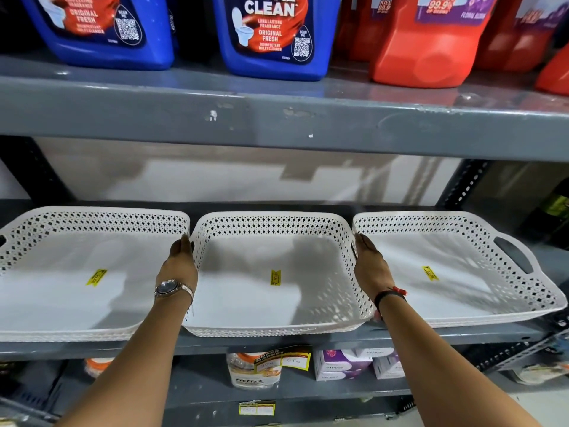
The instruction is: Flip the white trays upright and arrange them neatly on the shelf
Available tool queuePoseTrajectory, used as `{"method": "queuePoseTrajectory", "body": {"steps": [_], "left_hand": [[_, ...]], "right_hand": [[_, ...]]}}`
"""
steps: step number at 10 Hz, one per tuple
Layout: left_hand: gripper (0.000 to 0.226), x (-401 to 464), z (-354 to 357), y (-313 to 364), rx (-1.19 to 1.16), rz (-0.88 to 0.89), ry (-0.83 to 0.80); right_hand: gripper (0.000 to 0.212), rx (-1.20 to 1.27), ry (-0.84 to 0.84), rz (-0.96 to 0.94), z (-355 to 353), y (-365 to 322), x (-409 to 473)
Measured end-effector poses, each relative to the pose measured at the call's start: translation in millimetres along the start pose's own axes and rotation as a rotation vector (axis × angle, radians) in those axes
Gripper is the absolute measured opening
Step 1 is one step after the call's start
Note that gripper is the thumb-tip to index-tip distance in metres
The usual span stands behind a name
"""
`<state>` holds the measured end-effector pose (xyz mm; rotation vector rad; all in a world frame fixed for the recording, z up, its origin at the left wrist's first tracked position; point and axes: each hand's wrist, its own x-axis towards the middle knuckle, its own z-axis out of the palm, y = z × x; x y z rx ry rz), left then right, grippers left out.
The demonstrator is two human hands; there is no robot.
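Note:
Three white perforated trays stand upright side by side on the grey middle shelf (pixel 277 345): a left tray (pixel 92 218), a middle tray (pixel 271 224) and a right tray (pixel 446 223). Each has a yellow price sticker on its floor. My left hand (pixel 181 263), with a wristwatch, lies flat against the middle tray's left side, between it and the left tray. On the tray's right side my right hand (pixel 371 266), with a black wristband, presses flat the same way. The fingertips of both hands are hidden at the handle holes.
The upper shelf (pixel 277 121) carries blue toilet cleaner bottles (pixel 268 35) and red bottles (pixel 431 41) just above the trays. Below the tray shelf sit a jar (pixel 255 371) and purple boxes (pixel 341 363). A slotted upright post (pixel 468 183) stands at the right.

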<state>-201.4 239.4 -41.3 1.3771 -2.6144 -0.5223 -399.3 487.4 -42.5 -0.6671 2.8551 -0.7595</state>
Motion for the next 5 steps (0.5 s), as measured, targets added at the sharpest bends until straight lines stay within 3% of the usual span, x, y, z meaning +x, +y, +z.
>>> {"method": "queuePoseTrajectory", "body": {"steps": [4, 5], "left_hand": [[0.055, 5.1, 2.2, -3.8, 0.029, -0.013, -0.056], [0.057, 6.5, -3.7, 3.0, 0.116, 0.030, 0.029]], "right_hand": [[0.071, -0.127, -0.048, -0.019, -2.1, 0.1, -3.4], [0.055, -0.288, 0.037, -0.066, -9.3, -4.0, 4.4]]}}
